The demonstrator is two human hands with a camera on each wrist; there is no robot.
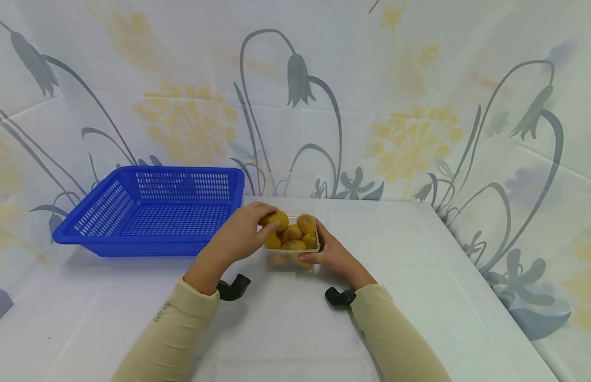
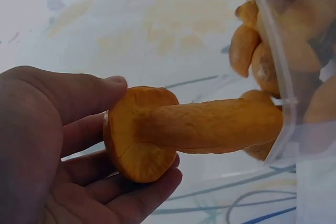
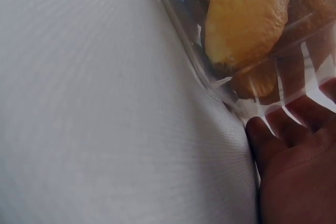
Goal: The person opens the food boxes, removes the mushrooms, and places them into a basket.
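A clear plastic box (image 1: 288, 261) full of yellow-orange mushrooms (image 1: 293, 233) stands on the table in the head view. My left hand (image 1: 243, 231) pinches one mushroom (image 2: 205, 125) by its cap at the box's left side; in the left wrist view its thick stem points toward the box wall. On the opposite side my right hand (image 1: 337, 257) grips the box, thumb at the front and fingers around the side. The right wrist view shows those fingers (image 3: 281, 129) against the clear wall, with a mushroom (image 3: 247, 17) behind the plastic.
To the left of the box sits a blue plastic basket (image 1: 154, 249) with slotted walls and bottom. A white cloth (image 1: 419, 297) covers the table. A flower-printed sheet (image 1: 362, 63) hangs behind it.
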